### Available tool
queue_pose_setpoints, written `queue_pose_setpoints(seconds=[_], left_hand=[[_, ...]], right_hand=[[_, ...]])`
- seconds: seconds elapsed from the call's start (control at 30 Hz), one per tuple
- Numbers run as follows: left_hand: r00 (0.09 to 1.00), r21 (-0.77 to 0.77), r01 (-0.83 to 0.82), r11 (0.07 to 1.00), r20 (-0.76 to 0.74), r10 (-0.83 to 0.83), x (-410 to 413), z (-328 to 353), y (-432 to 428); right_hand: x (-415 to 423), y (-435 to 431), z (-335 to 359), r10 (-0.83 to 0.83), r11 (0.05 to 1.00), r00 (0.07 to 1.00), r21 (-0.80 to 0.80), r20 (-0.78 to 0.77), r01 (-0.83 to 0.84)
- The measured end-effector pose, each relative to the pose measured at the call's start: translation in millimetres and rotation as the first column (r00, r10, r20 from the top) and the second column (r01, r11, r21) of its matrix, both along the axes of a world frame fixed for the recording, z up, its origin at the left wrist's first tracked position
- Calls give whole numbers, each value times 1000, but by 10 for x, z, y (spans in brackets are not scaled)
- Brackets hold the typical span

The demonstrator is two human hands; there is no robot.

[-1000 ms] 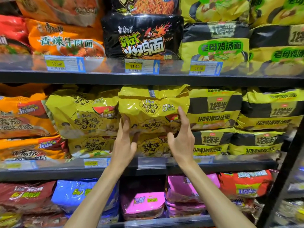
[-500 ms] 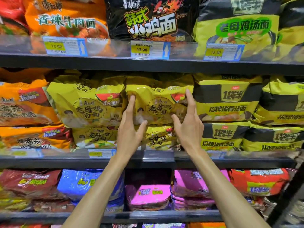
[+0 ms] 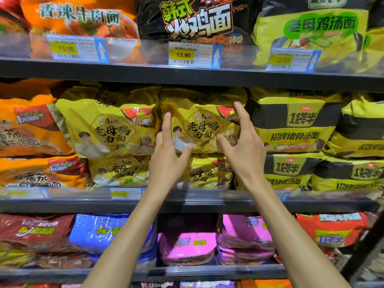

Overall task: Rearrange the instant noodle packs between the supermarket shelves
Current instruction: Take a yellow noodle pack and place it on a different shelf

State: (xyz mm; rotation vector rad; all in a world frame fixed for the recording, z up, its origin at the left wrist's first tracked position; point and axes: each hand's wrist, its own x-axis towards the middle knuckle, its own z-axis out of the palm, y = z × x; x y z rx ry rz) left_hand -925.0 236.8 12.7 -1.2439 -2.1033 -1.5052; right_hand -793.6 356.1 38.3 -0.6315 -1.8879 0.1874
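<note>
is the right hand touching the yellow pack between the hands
Touching. Head view: the right hand lays its index finger along the right edge of the yellow pack, thumb on its front.

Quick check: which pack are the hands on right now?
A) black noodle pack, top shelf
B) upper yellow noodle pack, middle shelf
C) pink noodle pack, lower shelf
B: the left hand and right hand touch the front of the upper yellow plastic noodle pack on the middle black metal shelf.
</note>
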Motion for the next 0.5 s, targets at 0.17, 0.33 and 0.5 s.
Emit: queue_pose_setpoints(seconds=[0.17, 0.33, 0.5], left_hand=[[1000, -1, -6, 1000, 19, 6, 27, -20, 35], [999, 2, 41, 999, 27, -41, 14, -50, -7], [993, 3, 108, 994, 53, -108, 30, -72, -85]], right_hand=[[-40, 45, 24, -45, 999, 998, -10, 40, 45], [-53, 13, -48, -59, 998, 993, 5, 101, 59], [60, -34, -37, -26, 1000, 987, -11, 161, 29]])
